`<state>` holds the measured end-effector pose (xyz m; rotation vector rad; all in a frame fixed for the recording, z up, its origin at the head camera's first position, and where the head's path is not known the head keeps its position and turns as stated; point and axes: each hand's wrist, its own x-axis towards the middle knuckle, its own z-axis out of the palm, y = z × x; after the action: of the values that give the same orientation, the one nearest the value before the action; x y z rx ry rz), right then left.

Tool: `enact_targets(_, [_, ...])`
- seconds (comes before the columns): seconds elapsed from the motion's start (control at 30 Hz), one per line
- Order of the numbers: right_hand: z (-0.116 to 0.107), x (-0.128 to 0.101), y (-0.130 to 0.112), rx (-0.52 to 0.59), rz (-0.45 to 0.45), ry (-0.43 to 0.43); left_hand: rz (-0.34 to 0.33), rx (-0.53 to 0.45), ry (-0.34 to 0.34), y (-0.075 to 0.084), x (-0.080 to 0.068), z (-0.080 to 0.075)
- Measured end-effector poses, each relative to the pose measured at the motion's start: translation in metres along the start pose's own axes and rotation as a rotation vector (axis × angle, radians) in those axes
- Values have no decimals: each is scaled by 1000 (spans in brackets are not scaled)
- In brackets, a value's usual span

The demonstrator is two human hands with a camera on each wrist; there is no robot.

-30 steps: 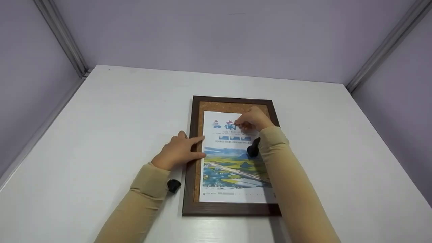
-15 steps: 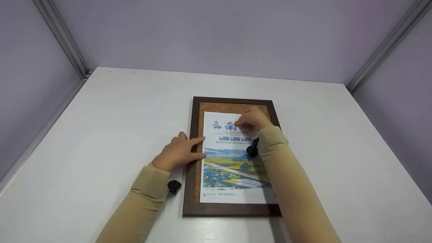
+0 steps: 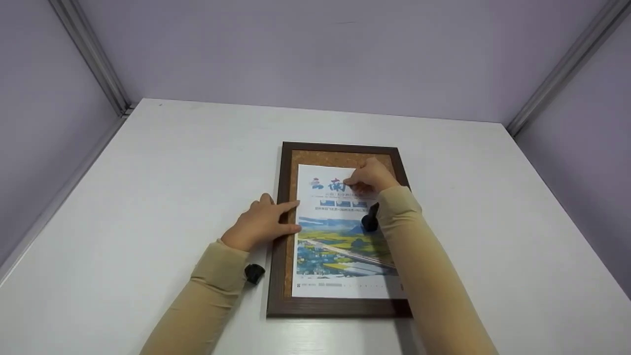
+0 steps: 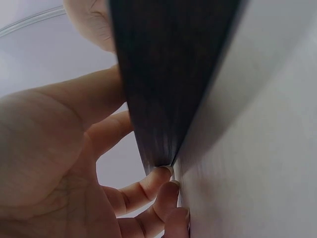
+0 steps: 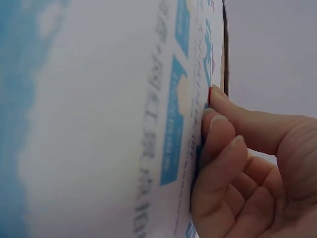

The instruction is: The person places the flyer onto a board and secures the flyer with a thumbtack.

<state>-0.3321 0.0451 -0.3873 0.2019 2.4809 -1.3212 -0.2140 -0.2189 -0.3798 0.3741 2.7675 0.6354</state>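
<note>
A printed poster (image 3: pixel 325 251) lies on a cork board (image 3: pixel 328 157) with a dark brown wooden frame (image 3: pixel 340 308). At the board's left side is my left hand (image 3: pixel 256 222). Its straight thumb and index finger rest on the poster's left edge, while the other fingers touch the frame's outer side in the left wrist view. Over the upper part of the poster, my right hand (image 3: pixel 370 175) presses down with thumb and fingertips together. A small red push pin (image 5: pixel 210 94), mostly hidden, sits at the thumb tip in the right wrist view.
The board lies on a white table (image 3: pixel 187 162) enclosed by pale purple walls (image 3: pixel 315 54). Grey metal posts (image 3: pixel 93 54) stand at the corners. Dark wrist cameras (image 3: pixel 254 273) sit on both sleeves; the right forearm covers the board's lower right.
Both hands keep their places on the poster. Board and table appear very slightly lower in the head view.
</note>
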Motion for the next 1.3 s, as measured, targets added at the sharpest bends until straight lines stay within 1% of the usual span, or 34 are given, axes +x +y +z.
enact_targets(0.1, [-2,-3,4,29,-30,-40,4,-1,-2,0,0,1])
enact_targets(0.27, [-10,-5,12,156,-44,-101,11,-8,0,-1,2,2])
enact_targets(0.4, [-15,-4,17,260,-48,-138,2,-7,4,-2,2,2])
enact_targets(0.47, [-17,-5,18,287,-49,-155,-1,-7,4,-3,2,2])
enact_targets(0.53, [-19,-8,18,282,-62,-164,0,-6,2,-3,2,2])
enact_targets(0.6, [-21,-12,16,267,-89,-160,2,-9,-1,-4,2,1])
enact_targets(0.67, [-25,-17,14,249,-127,-137,-3,-12,0,-4,2,-1])
enact_targets(0.8, [-36,-28,12,223,-223,-55,-12,-17,15,-4,3,-4])
enact_targets(0.9, [-47,-39,10,242,-294,-3,-23,-9,55,-4,4,-11])
enact_targets(0.97, [-55,-47,7,286,-335,20,-27,9,84,-3,3,-18])
enact_targets(1.03, [-64,-56,4,368,-372,27,-32,40,119,-3,2,-27])
enact_targets(1.13, [-79,-70,1,532,-424,36,-32,109,178,-1,1,-42])
enact_targets(1.23, [-92,-83,0,675,-489,52,-31,176,260,-2,0,-56])
enact_targets(1.3, [-99,-90,3,734,-549,74,-32,212,323,-4,-1,-66])
